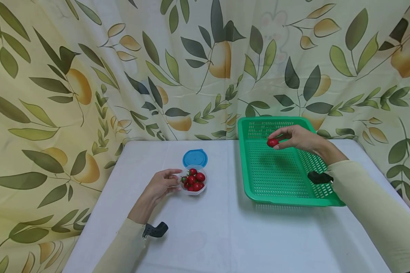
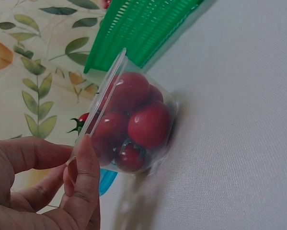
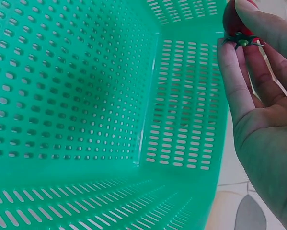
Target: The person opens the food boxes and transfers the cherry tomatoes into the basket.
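Observation:
On the left of the table, a small clear plastic container [image 1: 193, 192] holds several red cherry tomatoes [image 2: 149, 124], some with green stems. My left hand [image 1: 161, 186] pinches the container's rim between thumb and fingers, at its left side. A blue lid [image 1: 195, 158] lies just behind the container. Over the green perforated basket [image 1: 245, 167], my right hand [image 1: 295, 137] pinches a single cherry tomato [image 1: 272, 143] between thumb and fingertips. In the right wrist view this tomato [image 3: 234, 20] shows its green calyx, and the basket's floor [image 3: 71, 86] holds nothing in the part seen.
A white cloth [image 1: 205, 235] covers the table. Behind it hangs a curtain [image 1: 123, 76] printed with leaves and fruit, close to the basket's far edge. Dark straps [image 1: 155, 229] sit on both wrists.

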The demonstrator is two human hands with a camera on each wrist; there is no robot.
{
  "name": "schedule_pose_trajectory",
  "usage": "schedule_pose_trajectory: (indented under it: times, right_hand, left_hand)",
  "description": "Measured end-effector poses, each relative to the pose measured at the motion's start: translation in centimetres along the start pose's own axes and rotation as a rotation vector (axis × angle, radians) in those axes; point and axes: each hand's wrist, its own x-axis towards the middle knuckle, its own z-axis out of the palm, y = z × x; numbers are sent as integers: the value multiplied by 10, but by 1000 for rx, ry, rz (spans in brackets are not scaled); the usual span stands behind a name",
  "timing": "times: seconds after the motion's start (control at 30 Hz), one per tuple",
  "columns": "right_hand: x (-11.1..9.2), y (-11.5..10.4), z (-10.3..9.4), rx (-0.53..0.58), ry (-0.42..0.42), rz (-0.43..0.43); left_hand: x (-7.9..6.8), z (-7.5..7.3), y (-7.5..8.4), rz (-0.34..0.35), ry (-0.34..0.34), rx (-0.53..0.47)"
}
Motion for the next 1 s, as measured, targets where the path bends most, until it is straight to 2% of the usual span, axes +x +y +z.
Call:
schedule_pose_trajectory:
  times: [0.57,1.0]
  right_hand:
    - [-3,-2,-1,-24,0,-30]
    - [1,-24,11,-40,-63,-88]
  left_hand:
    - [0,1,0,-6,2,-12]
    - [-1,0,0,-3,7,-5]
